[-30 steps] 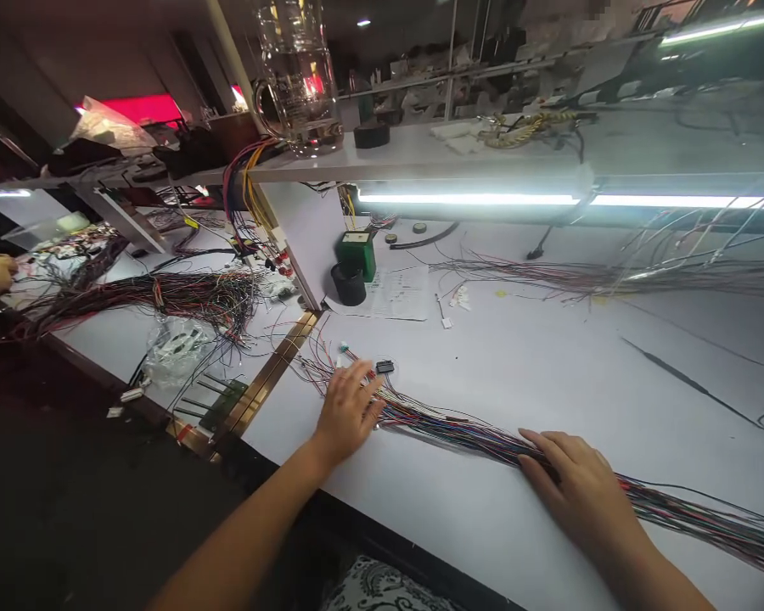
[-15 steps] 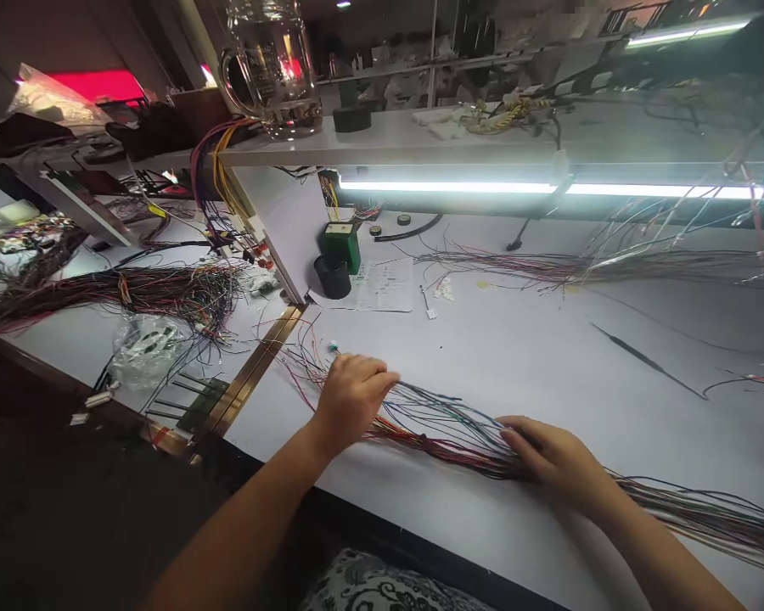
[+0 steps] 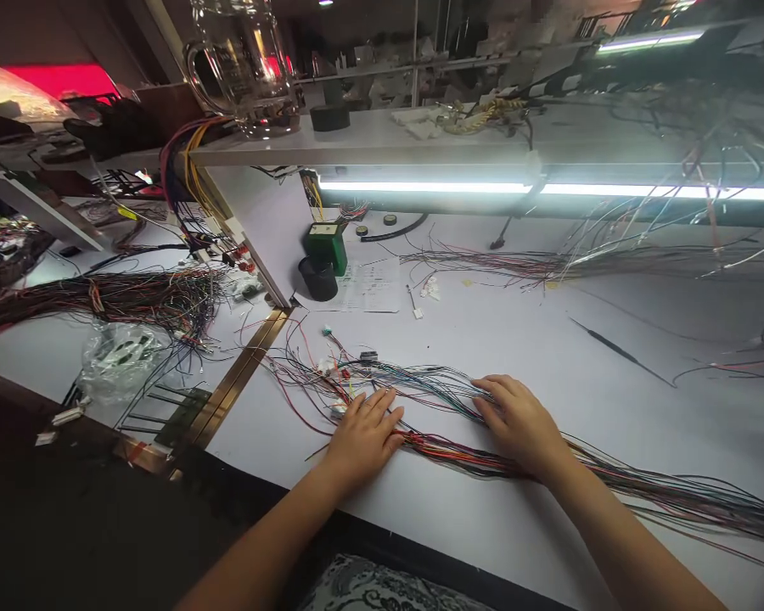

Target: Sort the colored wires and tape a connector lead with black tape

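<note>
A long bundle of thin coloured wires (image 3: 643, 488) lies across the white bench (image 3: 522, 339) in front of me, fanned out loosely at its left end. My left hand (image 3: 364, 433) rests flat on the spread wires, fingers stretched out. My right hand (image 3: 520, 422) lies palm down on the bundle a little to the right, fingers extended and slightly apart. Small connectors (image 3: 367, 355) sit at the wire ends just beyond my left hand.
A green box (image 3: 328, 246) and a black cup (image 3: 318, 278) stand at the back by a printed sheet (image 3: 373, 287). Another wire bundle (image 3: 535, 265) runs under the strip light (image 3: 547, 188). A glass jug (image 3: 245, 64) stands on the shelf. The neighbouring bench at left holds more wires (image 3: 120, 297).
Both hands slid along the bundle: the right hand moved left, the left hand drew back toward me. The wires' left end now lies fanned out wider, with connectors uncovered.
</note>
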The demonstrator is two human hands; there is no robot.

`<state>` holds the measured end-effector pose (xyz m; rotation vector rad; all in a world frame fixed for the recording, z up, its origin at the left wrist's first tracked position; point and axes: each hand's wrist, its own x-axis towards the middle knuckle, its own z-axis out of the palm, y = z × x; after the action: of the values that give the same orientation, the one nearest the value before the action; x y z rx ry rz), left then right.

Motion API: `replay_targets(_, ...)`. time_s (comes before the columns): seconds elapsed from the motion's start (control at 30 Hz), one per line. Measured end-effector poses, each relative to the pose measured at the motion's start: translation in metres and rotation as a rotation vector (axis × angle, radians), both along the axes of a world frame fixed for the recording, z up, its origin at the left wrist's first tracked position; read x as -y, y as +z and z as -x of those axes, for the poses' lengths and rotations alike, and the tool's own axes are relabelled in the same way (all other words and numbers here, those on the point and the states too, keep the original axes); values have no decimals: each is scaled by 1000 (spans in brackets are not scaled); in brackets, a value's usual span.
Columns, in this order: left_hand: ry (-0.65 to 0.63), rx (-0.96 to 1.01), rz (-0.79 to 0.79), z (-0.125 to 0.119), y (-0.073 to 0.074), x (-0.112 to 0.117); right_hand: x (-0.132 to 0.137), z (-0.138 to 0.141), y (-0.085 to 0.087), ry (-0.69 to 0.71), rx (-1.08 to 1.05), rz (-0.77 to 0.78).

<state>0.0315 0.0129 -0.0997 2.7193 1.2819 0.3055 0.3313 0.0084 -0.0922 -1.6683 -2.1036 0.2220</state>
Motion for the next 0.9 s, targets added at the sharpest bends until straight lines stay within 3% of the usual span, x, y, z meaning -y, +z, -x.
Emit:
replay_targets(0.1, 1, 0, -29, 0, -3, 3, -7, 14, -9, 33, 110, -19)
replay_targets(0.2, 12, 56, -104, -1, 7, 6, -19, 21, -20, 54, 198, 7)
replay_targets(0.37, -24, 175, -118, -1, 23, 28, -31, 21, -22, -83, 188, -10)
replay_targets(0.47, 48, 134, -64, 6, 21, 42, -7, 23, -11, -41, 105, -83)
replay_targets(0.6, 133, 16, -26, 23, 11, 46, 46, 30, -3, 276, 47, -145)
replay_targets(0.67, 99, -33, 0, 30, 8, 37, 63, 29, -7, 351, 104, -84)
replay_targets(0.73, 65, -48, 37, 34, 8, 21, 67, 26, -14, 331, 90, -25)
replay_targets(0.83, -31, -58, 93, 33, 16, -16, 52, 16, -15, 286, -24, 81)
replay_targets(0.9, -179, -89, 93, 28, 30, -43, 37, 10, -6, 308, -102, 177)
